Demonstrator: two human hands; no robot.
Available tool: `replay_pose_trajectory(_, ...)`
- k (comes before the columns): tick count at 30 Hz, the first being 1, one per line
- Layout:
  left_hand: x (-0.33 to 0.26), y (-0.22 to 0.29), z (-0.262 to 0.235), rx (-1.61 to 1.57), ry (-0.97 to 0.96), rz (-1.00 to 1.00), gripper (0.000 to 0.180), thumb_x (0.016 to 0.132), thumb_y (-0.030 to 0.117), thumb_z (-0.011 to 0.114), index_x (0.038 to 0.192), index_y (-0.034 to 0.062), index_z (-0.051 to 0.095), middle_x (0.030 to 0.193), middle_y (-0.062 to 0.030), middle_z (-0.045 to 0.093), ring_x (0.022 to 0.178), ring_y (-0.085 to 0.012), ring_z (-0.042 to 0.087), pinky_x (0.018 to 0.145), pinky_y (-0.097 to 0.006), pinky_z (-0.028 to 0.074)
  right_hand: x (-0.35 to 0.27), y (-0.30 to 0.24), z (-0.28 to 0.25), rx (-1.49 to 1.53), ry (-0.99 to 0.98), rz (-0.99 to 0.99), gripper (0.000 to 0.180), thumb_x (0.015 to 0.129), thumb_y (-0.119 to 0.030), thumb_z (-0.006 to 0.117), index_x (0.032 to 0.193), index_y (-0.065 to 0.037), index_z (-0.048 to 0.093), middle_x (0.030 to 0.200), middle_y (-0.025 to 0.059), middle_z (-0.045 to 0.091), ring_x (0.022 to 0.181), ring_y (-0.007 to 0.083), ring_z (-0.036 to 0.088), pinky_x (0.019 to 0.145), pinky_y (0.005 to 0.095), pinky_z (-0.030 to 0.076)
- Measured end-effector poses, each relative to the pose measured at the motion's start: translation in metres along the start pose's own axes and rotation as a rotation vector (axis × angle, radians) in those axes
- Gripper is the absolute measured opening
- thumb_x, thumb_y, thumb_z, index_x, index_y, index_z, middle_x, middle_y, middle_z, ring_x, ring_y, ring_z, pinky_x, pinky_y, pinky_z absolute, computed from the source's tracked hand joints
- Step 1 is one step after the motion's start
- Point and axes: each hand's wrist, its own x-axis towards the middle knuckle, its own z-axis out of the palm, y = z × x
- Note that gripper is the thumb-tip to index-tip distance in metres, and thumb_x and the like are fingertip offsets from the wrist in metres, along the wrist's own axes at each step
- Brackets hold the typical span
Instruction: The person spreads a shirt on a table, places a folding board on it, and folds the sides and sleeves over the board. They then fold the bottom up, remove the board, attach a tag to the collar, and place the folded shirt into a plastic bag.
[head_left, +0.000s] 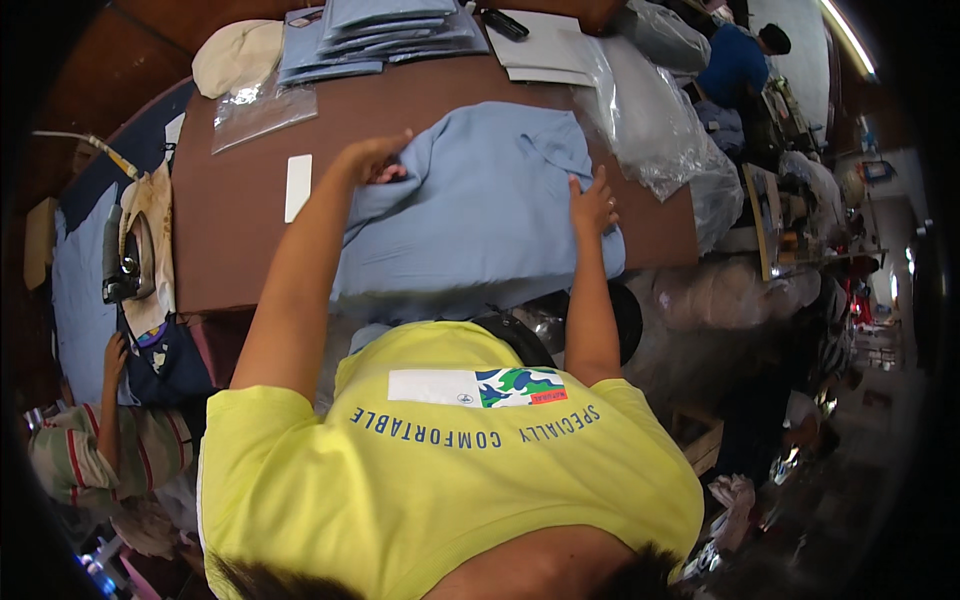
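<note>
A light blue shirt [470,200] lies loosely folded on the brown table, with its near edge hanging over the front. At its upper left, my left hand [375,162] has curled fingers on the cloth's edge. My right hand [595,205] grips the right edge, its thumb on the cloth and some fingers hidden behind the fabric. Left of the shirt rests a white card strip [298,188].
Folded blue shirts in clear bags [385,40] are stacked at the back. Plastic bags [650,120] and white sheets [540,48] with a black object [505,25] lie back right. An iron [125,255] and a co-worker's hand [115,355] are at left.
</note>
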Motion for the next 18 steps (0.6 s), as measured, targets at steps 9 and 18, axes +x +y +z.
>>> replay_pose_trajectory(9,-0.076,-0.036,0.001,0.175,-0.193,0.041,0.048,0.087,0.052,0.052,0.069,0.0078,0.056,0.048,-0.0036,0.051,0.034,-0.0091,0.041,0.035,-0.024,0.034,0.061,0.001,0.03,0.433,-0.071,-0.143,0.03,0.082,-0.024,0.057,0.109,-0.01,0.058,0.096,0.0151,0.063,0.091,0.0325,0.06,0.079,0.0391,0.045)
replay_pose_trajectory(18,-0.165,-0.044,-0.107,-0.503,0.866,0.716,0.036,0.088,0.042,0.057,0.079,0.0074,0.062,0.053,0.002,0.049,0.043,-0.0049,0.041,0.04,-0.02,0.032,0.075,0.02,-0.033,1.385,0.027,0.047,0.021,0.084,0.008,0.043,0.096,-0.003,0.057,0.086,0.0012,0.057,0.08,0.0103,0.052,0.074,0.0233,0.043)
